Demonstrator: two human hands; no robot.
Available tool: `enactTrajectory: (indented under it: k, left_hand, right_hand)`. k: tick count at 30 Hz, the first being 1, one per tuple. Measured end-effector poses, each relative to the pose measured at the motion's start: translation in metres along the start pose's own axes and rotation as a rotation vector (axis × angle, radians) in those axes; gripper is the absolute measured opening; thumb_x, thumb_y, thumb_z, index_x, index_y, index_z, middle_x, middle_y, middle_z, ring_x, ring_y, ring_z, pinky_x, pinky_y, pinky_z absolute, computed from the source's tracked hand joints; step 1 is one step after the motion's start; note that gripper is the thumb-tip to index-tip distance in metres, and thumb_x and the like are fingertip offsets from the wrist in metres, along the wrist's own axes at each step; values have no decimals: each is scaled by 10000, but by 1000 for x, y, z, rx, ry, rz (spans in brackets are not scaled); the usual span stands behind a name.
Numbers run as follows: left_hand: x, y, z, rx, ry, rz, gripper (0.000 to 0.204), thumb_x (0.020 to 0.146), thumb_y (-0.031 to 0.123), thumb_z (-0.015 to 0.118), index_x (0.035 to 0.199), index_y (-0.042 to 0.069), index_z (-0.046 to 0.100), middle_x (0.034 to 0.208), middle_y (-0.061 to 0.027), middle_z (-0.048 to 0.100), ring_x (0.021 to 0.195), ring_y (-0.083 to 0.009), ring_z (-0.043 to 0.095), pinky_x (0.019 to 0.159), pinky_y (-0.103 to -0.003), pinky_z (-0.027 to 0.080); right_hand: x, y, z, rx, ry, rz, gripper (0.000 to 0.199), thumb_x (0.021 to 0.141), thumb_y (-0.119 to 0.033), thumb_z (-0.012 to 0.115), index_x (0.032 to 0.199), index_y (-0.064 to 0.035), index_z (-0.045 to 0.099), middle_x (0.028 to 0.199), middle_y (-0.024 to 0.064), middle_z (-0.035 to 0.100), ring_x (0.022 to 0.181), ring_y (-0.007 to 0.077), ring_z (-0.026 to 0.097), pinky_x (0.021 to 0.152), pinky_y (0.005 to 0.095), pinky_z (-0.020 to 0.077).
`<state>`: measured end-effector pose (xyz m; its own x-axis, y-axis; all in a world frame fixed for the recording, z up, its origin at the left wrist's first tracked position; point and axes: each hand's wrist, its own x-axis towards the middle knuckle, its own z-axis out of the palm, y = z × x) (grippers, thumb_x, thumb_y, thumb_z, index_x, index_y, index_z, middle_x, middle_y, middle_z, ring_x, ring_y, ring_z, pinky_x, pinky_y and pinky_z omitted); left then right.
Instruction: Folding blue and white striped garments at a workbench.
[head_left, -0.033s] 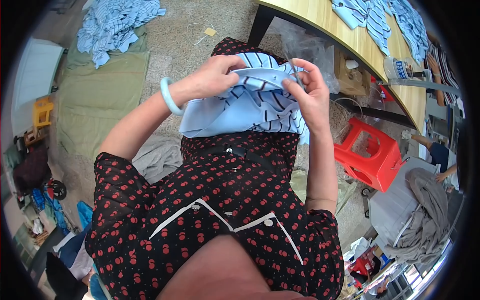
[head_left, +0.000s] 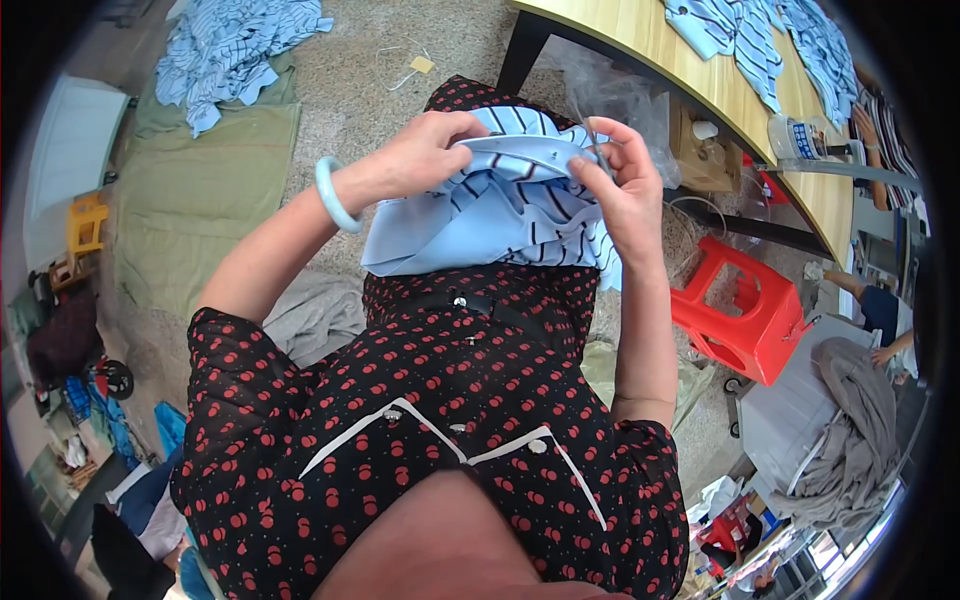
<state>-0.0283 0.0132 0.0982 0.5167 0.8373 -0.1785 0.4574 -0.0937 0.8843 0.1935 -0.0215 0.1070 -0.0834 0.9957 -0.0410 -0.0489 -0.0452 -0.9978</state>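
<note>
A light blue garment with dark stripes (head_left: 425, 240), apparently a shirt, lies bunched across my lap. My left hand (head_left: 422, 155), a pale bangle (head_left: 337, 194) on its wrist, pinches one end of a narrow blue band (head_left: 515, 152) on this garment. The band is stretched in a shallow curve toward my right hand (head_left: 630, 195), whose thumb presses on its other end. A slim grey metal tool (head_left: 601, 155) shows between the right thumb and fingers; its kind is hard to make out. Small dark dots mark the band. The left fingertips are partly hidden by cloth.
Similar striped garments are heaped on a green cloth (head_left: 205, 200) at far left, and more lie on the wooden table (head_left: 620, 35) at far right. A red plastic stool (head_left: 735, 310) is by my right arm. Grey cloth (head_left: 850, 440) lies beyond it.
My hands have drawn very slightly apart, the left a little to the left and the right a little to the right. The band between them looks straighter. Both hands keep their hold.
</note>
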Motion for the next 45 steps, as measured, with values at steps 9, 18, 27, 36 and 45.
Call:
enactTrajectory:
  k: [9, 18, 27, 36, 45]
  left_hand:
    - [-13, 13, -13, -629, -241, -262, 240, 819, 129, 502, 1014, -4, 546, 881, -3, 577, 775, -48, 517, 716, -190, 410]
    - [-11, 20, -6, -864, -116, -262, 233, 826, 166, 520, 985, 2, 566, 893, -33, 603, 789, -71, 558, 719, -214, 451]
    - [-9, 18, -2, -815, -133, -241, 191, 816, 172, 528, 922, 27, 592, 850, -18, 597, 730, -58, 539, 648, -191, 428]
    - [-10, 15, -5, -937, -157, -324, 195, 807, 152, 551, 939, 15, 592, 860, -25, 598, 766, -69, 546, 697, -204, 437]
    - [-9, 14, -6, -721, -219, -230, 200, 827, 173, 525, 952, 33, 595, 824, -2, 591, 705, -42, 517, 647, -187, 416]
  right_hand:
    - [14, 6, -2, -155, -6, -16, 358, 765, -35, 598, 1101, -13, 476, 838, 10, 564, 775, 59, 524, 697, 182, 415]
    - [-11, 3, 28, -589, 37, -345, 237, 741, -114, 649, 948, -24, 577, 722, 31, 567, 599, 64, 474, 539, 199, 387]
    - [-6, 7, 28, -553, -51, -366, 220, 743, -101, 648, 928, -4, 580, 748, 42, 590, 624, 72, 509, 571, 204, 417]
    - [-8, 14, 25, -480, 23, -313, 204, 754, -82, 639, 934, -2, 585, 756, 17, 597, 657, 62, 518, 586, 195, 414]
    - [1, 2, 33, -398, -32, -206, 349, 738, -68, 643, 1063, -30, 523, 792, 12, 584, 672, 64, 506, 600, 198, 419]
